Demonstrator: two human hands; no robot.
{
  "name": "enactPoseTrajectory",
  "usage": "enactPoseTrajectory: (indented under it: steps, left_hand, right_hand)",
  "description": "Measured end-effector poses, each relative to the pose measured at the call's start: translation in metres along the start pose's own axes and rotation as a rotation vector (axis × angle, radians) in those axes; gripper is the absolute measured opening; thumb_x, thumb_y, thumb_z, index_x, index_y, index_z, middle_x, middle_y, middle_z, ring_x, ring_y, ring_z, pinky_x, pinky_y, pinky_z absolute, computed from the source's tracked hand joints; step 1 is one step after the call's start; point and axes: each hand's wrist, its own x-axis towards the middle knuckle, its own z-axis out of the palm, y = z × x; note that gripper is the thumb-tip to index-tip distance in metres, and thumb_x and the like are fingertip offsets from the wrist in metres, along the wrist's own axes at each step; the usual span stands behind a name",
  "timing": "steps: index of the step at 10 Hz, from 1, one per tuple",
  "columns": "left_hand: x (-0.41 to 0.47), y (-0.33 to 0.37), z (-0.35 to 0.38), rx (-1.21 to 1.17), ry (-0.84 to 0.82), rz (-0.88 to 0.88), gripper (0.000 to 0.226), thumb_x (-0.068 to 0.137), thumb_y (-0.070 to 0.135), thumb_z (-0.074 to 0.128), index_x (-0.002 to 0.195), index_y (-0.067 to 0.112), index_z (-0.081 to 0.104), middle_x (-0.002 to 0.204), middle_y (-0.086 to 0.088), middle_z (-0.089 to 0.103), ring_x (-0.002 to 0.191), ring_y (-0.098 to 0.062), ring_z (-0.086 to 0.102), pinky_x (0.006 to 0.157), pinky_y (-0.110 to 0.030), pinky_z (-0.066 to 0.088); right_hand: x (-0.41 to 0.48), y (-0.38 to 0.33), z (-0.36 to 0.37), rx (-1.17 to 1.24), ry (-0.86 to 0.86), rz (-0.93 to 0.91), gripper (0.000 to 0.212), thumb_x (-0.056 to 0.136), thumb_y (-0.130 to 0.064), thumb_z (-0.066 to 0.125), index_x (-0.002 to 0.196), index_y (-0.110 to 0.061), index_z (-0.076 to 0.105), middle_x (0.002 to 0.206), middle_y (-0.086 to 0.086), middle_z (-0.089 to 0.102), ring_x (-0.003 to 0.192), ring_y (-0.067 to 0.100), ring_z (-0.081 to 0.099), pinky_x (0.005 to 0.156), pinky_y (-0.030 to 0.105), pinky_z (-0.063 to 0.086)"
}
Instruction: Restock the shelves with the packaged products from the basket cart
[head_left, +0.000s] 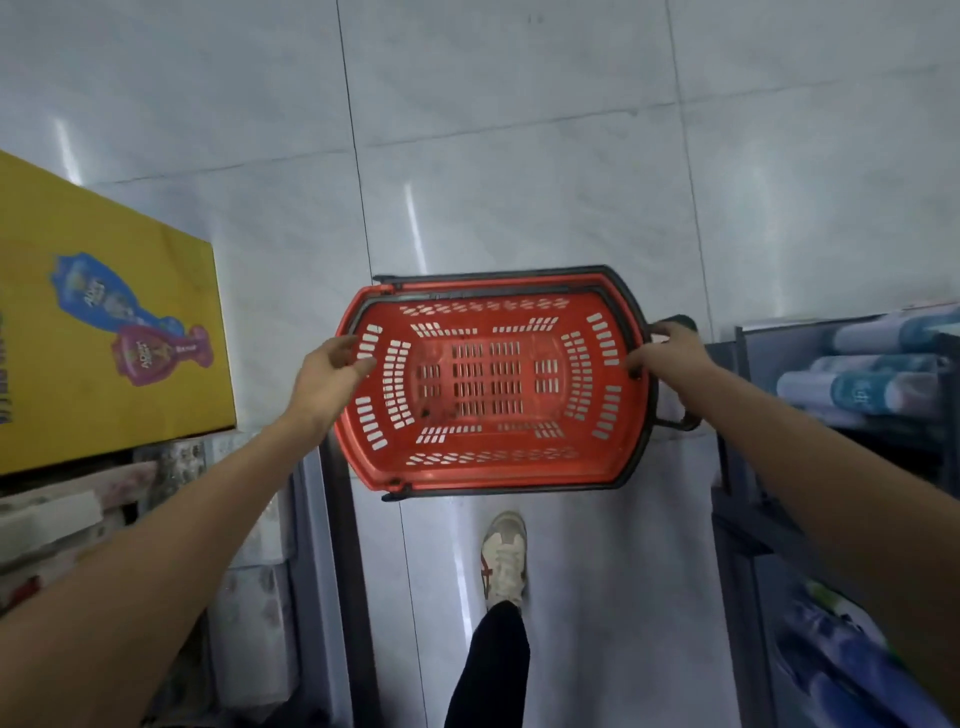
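A pale tiled floor fills most of the view. At the left, 1 yellow box lies on top of stacked goods. The red basket is held above the floor, between this stack and the shelf at the right, its holed bottom in plain view. On the shelf lie blue-white packages, perhaps rolls; they are blurred. The left hand grips the basket's left rim and the right hand grips its right rim. 1 white shoe stands below.

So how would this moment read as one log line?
item: empty red slotted plastic basket | left hand: holds left rim | right hand: grips right rim
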Motion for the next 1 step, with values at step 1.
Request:
enactPoseTrajectory:
  steps: [1]
  left_hand:
    - [-0.0019, -0.0017, 0.0135, 0.108, -0.069, 0.055, 0.054, 0.097, 0.032, 0.07, 0.147, 0.021, 0.052, 0.125, -0.005, 0.073, 0.086, -0.021, 0.079, 0.085, -0.047, 0.065]
  right_hand:
    - [-0.007, 0.0056, 0.0122, -0.052, -0.024, -0.008, 0.075, 0.082, -0.004, 0.079, 0.15, -0.007, 0.047, 0.12, 0.012, 0.063, 0.097, 0.025, 0.061, 0.08, 0.031, 0.052]
